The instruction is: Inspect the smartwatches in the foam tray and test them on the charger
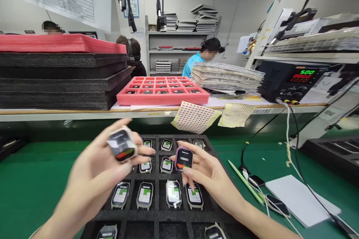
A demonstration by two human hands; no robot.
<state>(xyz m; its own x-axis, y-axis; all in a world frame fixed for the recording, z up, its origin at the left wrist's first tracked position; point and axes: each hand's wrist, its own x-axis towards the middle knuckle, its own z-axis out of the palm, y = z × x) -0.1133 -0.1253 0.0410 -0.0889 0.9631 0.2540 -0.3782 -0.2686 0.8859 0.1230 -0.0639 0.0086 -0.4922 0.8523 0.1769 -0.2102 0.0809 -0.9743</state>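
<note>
Smartwatch bodies: the left hand (95, 171) is gripping a grey-cased unit (122, 144) and the right hand (207, 173) a purple-cased one (183, 158), both raised above the black foam tray (157, 214). Seemingly mid-inspection; each unit is probably needing an empty cell next.

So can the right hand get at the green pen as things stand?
Probably not freely: the right hand already pinches a purple watch. The green pen lies uncovered on the mat just beside that wrist, so the path looks open.

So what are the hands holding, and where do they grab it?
Each holds a small watch by its edges: left hand a grey watch, right hand a purple watch.
</note>
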